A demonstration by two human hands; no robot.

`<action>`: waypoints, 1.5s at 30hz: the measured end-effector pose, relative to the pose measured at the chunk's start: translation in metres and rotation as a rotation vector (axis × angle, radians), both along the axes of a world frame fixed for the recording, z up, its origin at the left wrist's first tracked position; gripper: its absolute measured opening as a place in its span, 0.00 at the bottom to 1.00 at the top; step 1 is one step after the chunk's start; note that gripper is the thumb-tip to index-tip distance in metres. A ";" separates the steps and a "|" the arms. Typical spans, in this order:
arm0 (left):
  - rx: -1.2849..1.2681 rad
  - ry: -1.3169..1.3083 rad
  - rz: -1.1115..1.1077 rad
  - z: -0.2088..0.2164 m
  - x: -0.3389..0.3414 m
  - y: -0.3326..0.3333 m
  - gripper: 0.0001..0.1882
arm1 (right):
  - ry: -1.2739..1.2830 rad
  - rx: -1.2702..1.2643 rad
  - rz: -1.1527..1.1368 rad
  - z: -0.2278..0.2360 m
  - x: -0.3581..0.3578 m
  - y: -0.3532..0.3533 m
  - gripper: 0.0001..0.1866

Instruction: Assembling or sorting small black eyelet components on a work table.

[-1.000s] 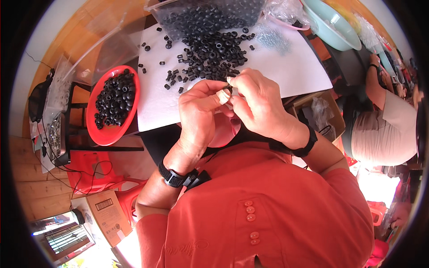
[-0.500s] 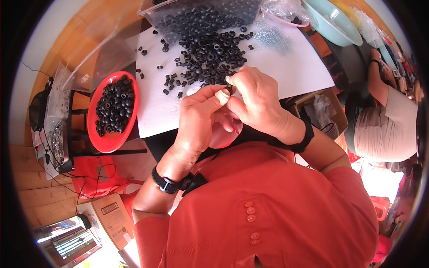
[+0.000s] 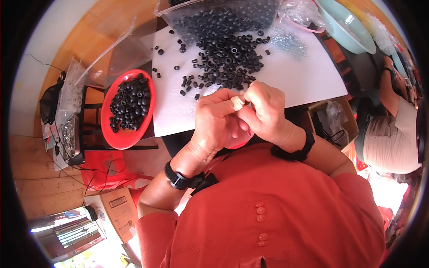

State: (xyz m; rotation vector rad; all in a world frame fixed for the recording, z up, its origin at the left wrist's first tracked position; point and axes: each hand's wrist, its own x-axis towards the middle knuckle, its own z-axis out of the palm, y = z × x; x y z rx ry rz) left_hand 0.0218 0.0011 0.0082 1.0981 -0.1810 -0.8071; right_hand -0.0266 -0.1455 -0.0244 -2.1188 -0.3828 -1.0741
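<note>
My left hand [image 3: 212, 118] and my right hand [image 3: 269, 112] meet over the near edge of the white board, fingertips pinched together. Between them only a dark sliver of a small black plastic part shows; the fingers cover the rest. A pale wrap sits on a left-hand fingertip. Just beyond the hands spreads a heap of small black plastic parts [image 3: 228, 58], some round and some spool-shaped. Below the fingers, a round pinkish dish [image 3: 239, 142] is partly hidden by them.
A red oval plate [image 3: 106, 120] of black parts stands at the left. Behind the heap is a clear bin [image 3: 183, 29] of black parts, with small silvery pieces [image 3: 290, 43] beside it. A pale green basin [image 3: 353, 35] and a co-worker's arm [image 3: 388, 91] are at the right.
The whole view has shifted, so the scene sits further right. My hands stay pinched together; the black part between them, clearer before, is now mostly covered by the fingers.
</note>
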 end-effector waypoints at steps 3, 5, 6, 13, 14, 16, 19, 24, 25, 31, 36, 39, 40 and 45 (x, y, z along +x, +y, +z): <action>0.091 -0.073 0.016 0.011 -0.001 0.009 0.09 | 0.111 0.200 0.126 0.005 -0.003 0.005 0.12; 0.225 -0.255 0.084 0.028 0.002 0.022 0.10 | 0.176 0.207 0.196 0.019 -0.008 -0.004 0.13; 0.286 -0.320 0.116 0.041 0.009 0.030 0.11 | 0.201 0.216 0.216 0.022 -0.010 -0.010 0.16; 0.744 -0.875 0.656 0.032 0.104 0.143 0.14 | 0.304 0.216 0.042 0.012 -0.007 -0.077 0.10; 0.925 -1.138 0.621 0.029 0.106 0.143 0.15 | 0.246 0.273 0.052 0.011 -0.005 -0.079 0.07; 1.052 -1.413 0.545 0.027 0.105 0.119 0.17 | 0.211 0.276 0.019 0.009 -0.003 -0.083 0.07; 0.770 -1.320 0.427 0.023 0.101 0.060 0.17 | 0.180 0.247 -0.035 0.010 -0.003 -0.081 0.07; 1.069 -1.436 0.332 0.004 0.137 0.014 0.25 | 0.172 0.186 -0.055 0.004 -0.001 -0.076 0.06; 1.128 -1.411 0.337 -0.002 0.148 0.014 0.26 | 0.169 0.195 -0.054 0.003 -0.002 -0.077 0.06; 1.300 -1.481 0.195 -0.020 0.205 0.010 0.30 | 0.189 0.199 -0.044 0.000 -0.002 -0.078 0.06; 1.306 -1.150 0.190 -0.018 0.203 -0.002 0.29 | 0.162 0.041 -0.107 0.001 -0.004 -0.078 0.04; 1.059 -1.099 0.207 -0.023 0.198 0.013 0.22 | 0.159 0.029 -0.109 0.002 -0.005 -0.076 0.05; 1.062 -1.098 0.206 -0.027 0.192 0.017 0.22 | 0.160 0.032 -0.107 0.002 -0.005 -0.075 0.05; 1.040 -1.386 0.283 -0.029 0.163 0.024 0.14 | 0.136 -0.048 -0.131 0.003 -0.006 -0.075 0.05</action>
